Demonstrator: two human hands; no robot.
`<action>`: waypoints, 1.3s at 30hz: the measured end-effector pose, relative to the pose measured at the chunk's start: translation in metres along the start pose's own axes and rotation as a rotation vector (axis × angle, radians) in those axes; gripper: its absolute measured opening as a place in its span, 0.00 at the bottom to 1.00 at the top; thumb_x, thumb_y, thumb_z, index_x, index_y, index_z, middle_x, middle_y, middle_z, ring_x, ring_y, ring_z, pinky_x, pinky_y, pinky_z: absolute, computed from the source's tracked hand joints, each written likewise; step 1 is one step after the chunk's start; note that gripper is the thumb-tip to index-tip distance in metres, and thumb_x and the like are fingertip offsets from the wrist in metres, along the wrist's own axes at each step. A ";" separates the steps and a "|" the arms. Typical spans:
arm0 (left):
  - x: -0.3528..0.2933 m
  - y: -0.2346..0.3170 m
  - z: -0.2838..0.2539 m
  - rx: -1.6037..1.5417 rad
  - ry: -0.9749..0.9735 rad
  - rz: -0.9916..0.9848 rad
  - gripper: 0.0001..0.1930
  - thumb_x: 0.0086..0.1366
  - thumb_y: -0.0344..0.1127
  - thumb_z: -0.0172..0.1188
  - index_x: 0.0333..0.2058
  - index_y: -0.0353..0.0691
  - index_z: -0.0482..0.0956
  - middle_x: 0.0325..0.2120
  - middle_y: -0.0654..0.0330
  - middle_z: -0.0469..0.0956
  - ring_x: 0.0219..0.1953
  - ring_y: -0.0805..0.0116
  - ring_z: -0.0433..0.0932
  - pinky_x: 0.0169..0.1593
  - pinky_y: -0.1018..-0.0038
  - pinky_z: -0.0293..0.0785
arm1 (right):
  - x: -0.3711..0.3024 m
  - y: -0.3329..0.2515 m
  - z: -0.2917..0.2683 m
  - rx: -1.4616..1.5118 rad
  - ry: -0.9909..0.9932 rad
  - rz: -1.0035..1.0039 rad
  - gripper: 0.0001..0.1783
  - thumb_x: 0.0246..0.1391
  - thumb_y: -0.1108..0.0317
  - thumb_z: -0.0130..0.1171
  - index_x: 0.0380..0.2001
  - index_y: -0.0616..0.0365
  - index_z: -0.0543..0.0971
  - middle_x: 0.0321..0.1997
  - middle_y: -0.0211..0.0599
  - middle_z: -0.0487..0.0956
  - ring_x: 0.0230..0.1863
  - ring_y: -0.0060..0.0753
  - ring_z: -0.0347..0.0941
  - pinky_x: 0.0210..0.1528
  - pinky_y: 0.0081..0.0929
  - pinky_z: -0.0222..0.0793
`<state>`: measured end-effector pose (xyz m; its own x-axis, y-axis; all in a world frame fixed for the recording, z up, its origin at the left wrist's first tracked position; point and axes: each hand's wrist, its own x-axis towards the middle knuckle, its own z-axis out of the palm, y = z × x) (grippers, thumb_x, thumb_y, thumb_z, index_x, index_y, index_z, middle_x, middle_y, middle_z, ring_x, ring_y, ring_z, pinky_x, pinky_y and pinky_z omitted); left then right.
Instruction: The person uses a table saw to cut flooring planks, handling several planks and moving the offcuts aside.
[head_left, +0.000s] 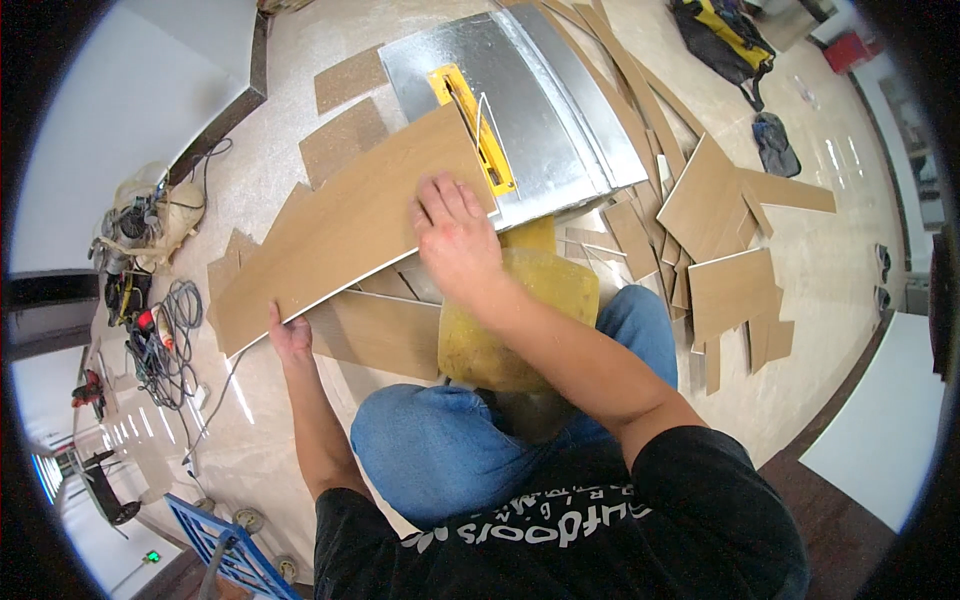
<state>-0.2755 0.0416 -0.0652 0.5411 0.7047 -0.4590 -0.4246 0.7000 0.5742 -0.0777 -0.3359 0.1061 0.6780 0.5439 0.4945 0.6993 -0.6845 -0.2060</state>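
A long light-brown board [350, 205] with a thin white edge slants across the front. Its upper right end rests on a silvery metal saw table [555, 110], beside a yellow slotted insert [480, 135]. My left hand [291, 335] grips the board's near edge close to its lower left end, thumb on top and the fingers mostly hidden underneath. Lying over the board near the saw table, my right hand [455, 240] presses its fingers on the top face. A worn yellow panel [520, 320] stands between my knees, below my right forearm.
Offcuts [730, 295] and long strips [655, 110] are heaped right of the saw table; more brown pieces [345, 135] lie left of it. Coiled cables [175, 340] and power tools [135, 225] sit at far left. A blue metal frame [225, 550] stands at lower left, a black-yellow bag [725, 40] at upper right.
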 end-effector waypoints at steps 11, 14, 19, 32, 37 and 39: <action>-0.074 0.039 -0.021 -0.361 -0.188 0.120 0.22 0.69 0.35 0.55 0.60 0.36 0.68 0.62 0.52 0.67 0.66 0.54 0.62 0.69 0.50 0.54 | 0.159 0.192 -0.071 0.031 0.422 -0.349 0.18 0.59 0.59 0.58 0.49 0.55 0.78 0.55 0.45 0.78 0.55 0.47 0.73 0.58 0.36 0.65; -0.078 0.047 -0.033 -0.358 -0.218 0.173 0.23 0.71 0.36 0.52 0.61 0.36 0.67 0.63 0.52 0.65 0.66 0.54 0.60 0.70 0.49 0.51 | 0.246 0.260 0.011 0.116 0.034 -0.082 0.22 0.62 0.55 0.51 0.52 0.60 0.75 0.55 0.48 0.76 0.58 0.50 0.69 0.62 0.38 0.62; -0.100 0.031 0.016 -0.290 -0.058 0.208 0.25 0.74 0.42 0.46 0.64 0.36 0.62 0.66 0.51 0.61 0.68 0.51 0.58 0.70 0.48 0.48 | 0.343 0.399 0.136 0.039 -0.513 -0.084 0.36 0.63 0.39 0.42 0.62 0.57 0.69 0.66 0.51 0.67 0.71 0.50 0.52 0.72 0.46 0.45; -0.241 0.124 0.071 -0.245 -0.458 0.521 0.25 0.71 0.46 0.51 0.59 0.35 0.67 0.58 0.51 0.71 0.59 0.53 0.70 0.63 0.55 0.65 | 0.267 0.415 0.141 0.395 -0.143 0.018 0.31 0.68 0.47 0.38 0.52 0.66 0.76 0.49 0.52 0.80 0.49 0.48 0.75 0.55 0.39 0.66; -0.373 0.171 0.121 -0.056 -0.421 0.873 0.28 0.70 0.50 0.54 0.59 0.34 0.68 0.53 0.50 0.75 0.54 0.56 0.75 0.58 0.59 0.71 | 0.163 0.369 0.078 0.291 -0.151 -0.194 0.35 0.66 0.43 0.42 0.56 0.66 0.73 0.61 0.60 0.70 0.61 0.59 0.66 0.63 0.45 0.60; -0.425 0.206 0.121 0.098 -0.345 1.110 0.27 0.69 0.50 0.54 0.57 0.35 0.69 0.51 0.52 0.76 0.51 0.56 0.76 0.56 0.59 0.73 | 0.139 0.379 0.057 0.035 -0.054 -0.351 0.35 0.66 0.42 0.41 0.58 0.63 0.72 0.65 0.60 0.65 0.65 0.61 0.61 0.66 0.50 0.56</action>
<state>-0.5053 -0.1274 0.3304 0.0821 0.8451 0.5282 -0.7390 -0.3039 0.6012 0.2951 -0.4922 0.0487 0.4051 0.7686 0.4951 0.8986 -0.4346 -0.0607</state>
